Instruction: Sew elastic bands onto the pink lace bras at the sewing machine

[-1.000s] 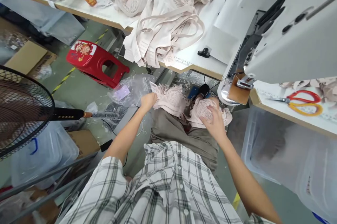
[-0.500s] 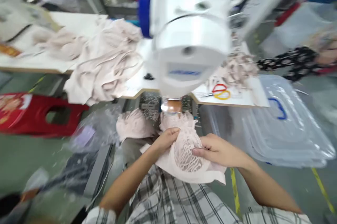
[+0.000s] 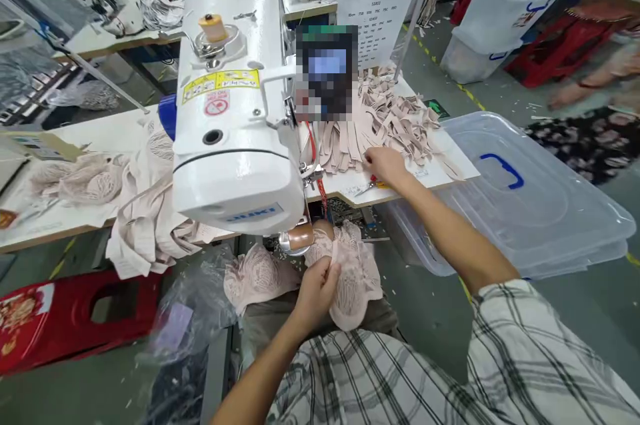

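Bra (image 3: 353,282) sat on the lap, just below the near end of the machine (image 3: 235,175). I had the left hand (image 3: 317,288) pinched on its upper edge, fingers narrow, lace cup hanging under them. Right hand (image 3: 386,166) was right of the machine, curled at the near edge of the strip pile (image 3: 397,122), scissors (image 3: 366,190) just below it; couldn't tell from my feed if it had a strip.

Step in hand looked like taking a strip. Best done, I judged, by lifting one end cleanly, since the pile looked tangled, with knuckles clear of the scissors. Left pinch needed to be firm but light, so the lace wouldn't stretch.

Containers: clear bin (image 3: 530,212) with blue handle, right of the machine, contents not readable. Two stacked bins, upper bin (image 3: 510,8) and lower bin (image 3: 473,62), stood far beyond the machine to the right; couldn't make out what they held. Plastic bag (image 3: 203,295), left of the machine, low down, had a purple label (image 3: 173,327); contents unclear.
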`<state>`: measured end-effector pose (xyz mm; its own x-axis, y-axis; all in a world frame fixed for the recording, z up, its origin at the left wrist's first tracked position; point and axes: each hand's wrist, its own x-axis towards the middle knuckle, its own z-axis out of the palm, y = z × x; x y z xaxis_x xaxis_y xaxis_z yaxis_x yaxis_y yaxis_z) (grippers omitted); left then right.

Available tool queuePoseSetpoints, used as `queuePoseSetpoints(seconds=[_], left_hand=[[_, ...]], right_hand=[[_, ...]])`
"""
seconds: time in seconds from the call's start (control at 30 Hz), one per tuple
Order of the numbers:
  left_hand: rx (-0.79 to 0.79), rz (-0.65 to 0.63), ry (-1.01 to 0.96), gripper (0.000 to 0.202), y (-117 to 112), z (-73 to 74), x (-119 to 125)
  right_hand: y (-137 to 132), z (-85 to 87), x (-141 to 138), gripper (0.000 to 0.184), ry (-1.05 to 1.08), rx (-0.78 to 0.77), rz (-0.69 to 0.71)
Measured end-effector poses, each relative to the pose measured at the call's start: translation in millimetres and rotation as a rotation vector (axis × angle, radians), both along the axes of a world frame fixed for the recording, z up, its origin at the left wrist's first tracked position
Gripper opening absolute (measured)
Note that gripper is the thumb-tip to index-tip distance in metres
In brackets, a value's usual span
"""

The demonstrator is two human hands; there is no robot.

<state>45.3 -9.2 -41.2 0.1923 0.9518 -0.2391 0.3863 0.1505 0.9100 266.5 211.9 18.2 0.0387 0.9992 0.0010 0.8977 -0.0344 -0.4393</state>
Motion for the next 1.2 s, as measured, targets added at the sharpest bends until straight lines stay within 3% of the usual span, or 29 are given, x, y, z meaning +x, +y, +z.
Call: queuePoseSetpoints(seconds=[0.1, 0.27, 0.37, 0.47, 0.53, 0.73, 0.93, 1.03, 1.2], left_hand=[[0.078, 0.001, 0.1, 0.028, -0.5, 8.2, 1.7], [0.461, -0.273, 0.362, 0.041, 6.5, 38.5, -5.4], [0.615, -0.135, 0.621, 0.045, 11.7, 52.8, -24.9], [0.604, 0.037, 0.78, 0.044, 12.9, 57.3, -45.4], [0.56, 0.077, 0.764, 0.042, 12.0, 57.3, -54.8], [0.377, 0.016, 0.501, 0.043, 12.4, 57.4, -68.5], [0.276, -0.038, 0.446, 0.046, 15.3, 66.1, -72.2], [0.219, -0.013, 0.321, 0.046, 13.8, 70.2, -72.5], [0.174, 0.095, 0.088, 0.026, 9.0, 71.4, -71.7]], right_hand=[[-16.3, 5.8, 5.6, 0.035, 0.312, -0.019, 0.06], [-87.9, 6.2, -13.2, 0.055, 0.97, -0.257, 0.139], [-129.1, 5.2, -35.2, 0.049, 1.181, -0.374, 0.133], [-143.6, 3.3, -56.3, 0.04, 1.117, -0.352, 0.193], [-138.7, 0.7, -68.5, 0.037, 1.084, -0.357, 0.23], [-110.7, -8.6, -95.3, 0.026, 0.981, -0.207, 0.273], [-96.3, -17.2, -113.7, 0.021, 0.727, 0.128, 0.368], [-90.4, -20.6, -120.2, 0.019, 0.618, 0.162, 0.402], [-84.8, -20.6, -125.5, 0.01, 0.529, 0.131, 0.436]])
